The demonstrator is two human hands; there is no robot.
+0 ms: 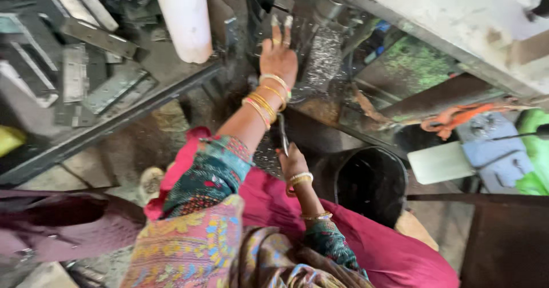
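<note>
left hand stretched far forward, fingers spread flat against a dark machine part, clamped on nothing. right hand nearer, close to the lap, fingers closed around a thin metal rod pointing away toward the machine. gold bangles on the left wrist. silvery metal shavings heaped just right of the left hand. black bucket right of the right hand. flat grey metal plates piled far left, beside a white cylinder.
</note>
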